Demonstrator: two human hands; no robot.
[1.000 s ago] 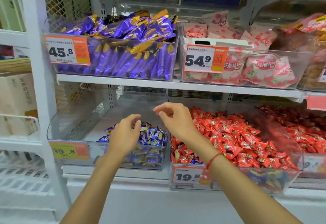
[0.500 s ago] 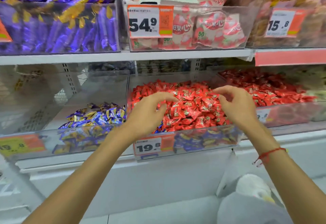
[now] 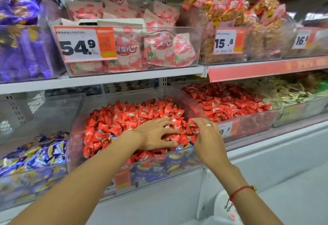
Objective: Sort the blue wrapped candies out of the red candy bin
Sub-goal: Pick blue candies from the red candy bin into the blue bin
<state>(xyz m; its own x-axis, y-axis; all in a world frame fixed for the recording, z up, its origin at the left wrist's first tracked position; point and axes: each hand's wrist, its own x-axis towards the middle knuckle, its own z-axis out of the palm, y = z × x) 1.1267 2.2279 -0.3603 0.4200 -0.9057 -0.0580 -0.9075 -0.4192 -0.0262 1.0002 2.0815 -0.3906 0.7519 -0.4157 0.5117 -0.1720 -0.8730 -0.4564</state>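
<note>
The left hand is laid palm-down on the heap of red candies in the clear red candy bin on the lower shelf; its fingers are spread and only slightly bent, resting on the wrappers, and nothing is seen to be gripped by them. The right hand is held just beside it at the bin's right front corner, fingers bent downward into the candies; whether anything is pinched by them cannot be told, since the fingertips are hidden among the wrappers. A ring is worn on one finger and a red string bracelet on the right wrist. Blue wrapped candies are seen low in the bin, pressed against its front wall beneath the red ones; more blue ones are piled in the neighbouring bin to the left. A price tag marked 54.9 is fixed to a bin on the upper shelf.
</note>
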